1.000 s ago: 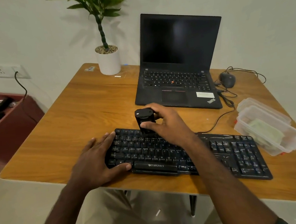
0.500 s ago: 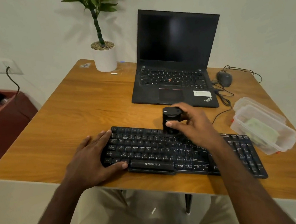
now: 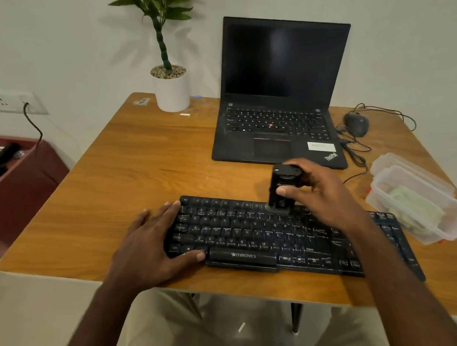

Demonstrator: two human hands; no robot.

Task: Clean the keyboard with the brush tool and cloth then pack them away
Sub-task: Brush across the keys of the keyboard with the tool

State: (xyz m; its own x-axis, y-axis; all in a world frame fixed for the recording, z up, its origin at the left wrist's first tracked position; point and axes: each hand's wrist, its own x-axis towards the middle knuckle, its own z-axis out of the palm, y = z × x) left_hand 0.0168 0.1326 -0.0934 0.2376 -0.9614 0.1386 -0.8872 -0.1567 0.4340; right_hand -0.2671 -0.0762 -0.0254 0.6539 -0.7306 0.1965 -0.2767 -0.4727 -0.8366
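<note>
A black keyboard (image 3: 256, 234) lies along the near edge of the wooden table (image 3: 137, 176). My right hand (image 3: 317, 197) grips a black cylindrical brush tool (image 3: 281, 187), held upright with its lower end on the keyboard's top rows, right of centre. My left hand (image 3: 156, 245) rests flat on the keyboard's left end, thumb against the front edge. A pale green cloth (image 3: 414, 209) lies inside a clear plastic box (image 3: 452, 222) at the right.
An open black laptop (image 3: 278, 94) stands behind the keyboard. A black mouse (image 3: 357, 124) with tangled cable is at the back right, a white potted plant (image 3: 172, 90) at the back. A dark red cabinet (image 3: 16, 178) stands left of the table.
My right hand has slid the brush tool to the right along the keyboard's upper rows. My left hand has stayed on the keyboard's left end.
</note>
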